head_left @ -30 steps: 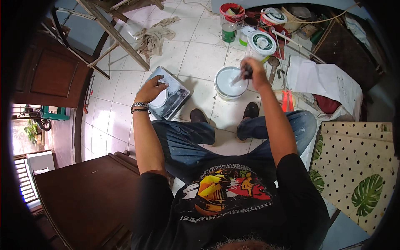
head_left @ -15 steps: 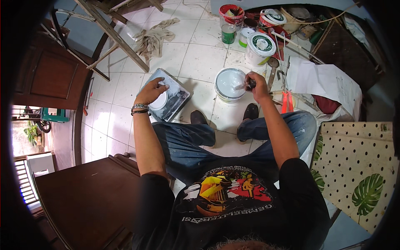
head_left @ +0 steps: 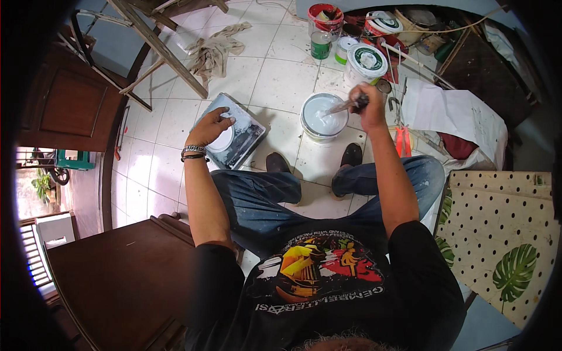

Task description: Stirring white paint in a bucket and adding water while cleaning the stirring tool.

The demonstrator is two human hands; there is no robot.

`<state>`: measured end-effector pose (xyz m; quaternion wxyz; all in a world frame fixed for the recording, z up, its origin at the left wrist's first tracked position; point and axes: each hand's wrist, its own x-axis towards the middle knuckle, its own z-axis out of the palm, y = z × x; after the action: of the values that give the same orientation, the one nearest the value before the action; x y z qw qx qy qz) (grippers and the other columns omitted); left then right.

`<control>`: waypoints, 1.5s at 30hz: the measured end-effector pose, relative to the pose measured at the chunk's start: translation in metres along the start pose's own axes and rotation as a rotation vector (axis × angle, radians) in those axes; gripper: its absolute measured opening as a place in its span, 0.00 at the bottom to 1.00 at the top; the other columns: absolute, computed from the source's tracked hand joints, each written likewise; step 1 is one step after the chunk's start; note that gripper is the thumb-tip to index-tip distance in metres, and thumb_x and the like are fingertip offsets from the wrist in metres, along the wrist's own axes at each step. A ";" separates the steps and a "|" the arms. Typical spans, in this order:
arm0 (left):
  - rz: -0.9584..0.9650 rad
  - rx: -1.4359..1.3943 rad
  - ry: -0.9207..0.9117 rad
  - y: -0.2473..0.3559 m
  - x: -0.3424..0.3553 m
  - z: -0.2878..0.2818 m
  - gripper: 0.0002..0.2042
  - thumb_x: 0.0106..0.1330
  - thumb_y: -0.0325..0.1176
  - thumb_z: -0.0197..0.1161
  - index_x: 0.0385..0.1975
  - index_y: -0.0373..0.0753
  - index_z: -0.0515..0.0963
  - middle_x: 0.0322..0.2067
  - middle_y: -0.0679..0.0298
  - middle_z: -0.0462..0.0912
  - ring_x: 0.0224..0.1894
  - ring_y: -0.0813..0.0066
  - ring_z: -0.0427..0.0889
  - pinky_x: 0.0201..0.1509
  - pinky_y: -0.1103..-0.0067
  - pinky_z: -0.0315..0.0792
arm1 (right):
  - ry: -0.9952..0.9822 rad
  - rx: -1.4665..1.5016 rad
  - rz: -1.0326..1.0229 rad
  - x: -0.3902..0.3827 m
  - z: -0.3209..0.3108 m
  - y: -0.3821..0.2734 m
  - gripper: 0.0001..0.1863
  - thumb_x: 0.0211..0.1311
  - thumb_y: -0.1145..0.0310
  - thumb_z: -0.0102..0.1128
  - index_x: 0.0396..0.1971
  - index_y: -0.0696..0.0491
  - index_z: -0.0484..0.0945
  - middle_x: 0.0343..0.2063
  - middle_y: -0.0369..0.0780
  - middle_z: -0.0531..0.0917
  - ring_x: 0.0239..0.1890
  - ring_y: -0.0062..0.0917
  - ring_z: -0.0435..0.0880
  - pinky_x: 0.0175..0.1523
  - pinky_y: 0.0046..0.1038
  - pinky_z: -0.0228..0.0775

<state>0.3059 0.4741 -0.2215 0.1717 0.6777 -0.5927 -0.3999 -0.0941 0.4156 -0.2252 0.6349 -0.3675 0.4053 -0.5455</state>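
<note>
Your right hand (head_left: 371, 107) is clenched around the handle of a paintbrush (head_left: 345, 105), whose bristle end angles down to the left into the open bucket of white paint (head_left: 323, 117). The bucket stands on the tiled floor (head_left: 275, 82) just beyond your right shoe (head_left: 350, 157), close enough that you can dip without leaning, judging by your bent elbow.

Your left hand (head_left: 212, 126) lies with its fingers (head_left: 225, 121) spread and released on the near edge of the grey paint tray (head_left: 237, 136), probably steadying it; they grasp nothing. The tray sits on the floor left of the bucket, with a white patch of paint under your palm.

Farther off, beyond the bucket, stand a lidded white paint tub (head_left: 366, 61), a red pot (head_left: 325, 16) and a green can (head_left: 320, 44). A crumpled rag (head_left: 215, 48) lies far left beside wooden legs (head_left: 158, 47).
</note>
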 end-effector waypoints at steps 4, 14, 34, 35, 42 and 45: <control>-0.038 0.022 -0.027 0.006 0.008 0.001 0.29 0.57 0.45 0.62 0.54 0.33 0.68 0.36 0.51 0.79 0.40 0.66 0.77 0.44 0.76 0.70 | 0.006 -0.102 0.042 -0.005 -0.037 0.042 0.13 0.53 0.60 0.47 0.15 0.52 0.70 0.16 0.34 0.71 0.15 0.16 0.68 0.21 0.18 0.61; 0.018 0.058 -0.008 0.002 0.007 0.005 0.29 0.59 0.44 0.61 0.55 0.31 0.65 0.31 0.58 0.78 0.35 0.73 0.75 0.41 0.79 0.70 | -0.065 -0.044 -0.066 0.005 -0.025 0.028 0.15 0.55 0.58 0.45 0.16 0.52 0.69 0.18 0.35 0.71 0.17 0.18 0.68 0.22 0.20 0.62; 0.022 0.105 -0.017 0.010 0.010 0.006 0.29 0.58 0.44 0.61 0.55 0.30 0.66 0.34 0.55 0.80 0.36 0.70 0.77 0.42 0.78 0.71 | -0.127 -0.103 0.056 -0.011 0.006 0.015 0.14 0.54 0.59 0.48 0.17 0.52 0.68 0.17 0.35 0.71 0.16 0.17 0.68 0.20 0.18 0.60; 0.023 0.105 -0.020 0.010 0.010 0.007 0.29 0.58 0.44 0.61 0.55 0.30 0.66 0.34 0.55 0.80 0.36 0.70 0.77 0.42 0.78 0.71 | -0.099 -0.038 0.010 -0.005 0.007 0.010 0.14 0.55 0.57 0.49 0.18 0.52 0.69 0.17 0.34 0.70 0.18 0.18 0.68 0.21 0.20 0.61; 0.016 0.086 -0.009 0.002 0.009 0.007 0.29 0.58 0.44 0.61 0.54 0.30 0.66 0.33 0.55 0.80 0.36 0.71 0.77 0.41 0.78 0.71 | -0.018 -0.081 0.005 0.004 -0.017 0.004 0.13 0.53 0.60 0.48 0.16 0.52 0.69 0.15 0.34 0.70 0.14 0.16 0.66 0.18 0.17 0.59; 0.033 0.106 -0.002 0.003 0.013 0.007 0.29 0.58 0.44 0.61 0.54 0.30 0.66 0.34 0.55 0.80 0.36 0.71 0.77 0.41 0.78 0.71 | -0.051 -0.142 0.097 -0.012 -0.004 0.035 0.13 0.53 0.60 0.49 0.16 0.52 0.68 0.15 0.34 0.70 0.13 0.16 0.66 0.18 0.17 0.59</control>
<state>0.2983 0.4625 -0.2280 0.1413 0.6755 -0.6245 -0.3657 -0.0847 0.4319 -0.2577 0.6430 -0.4055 0.4440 -0.4744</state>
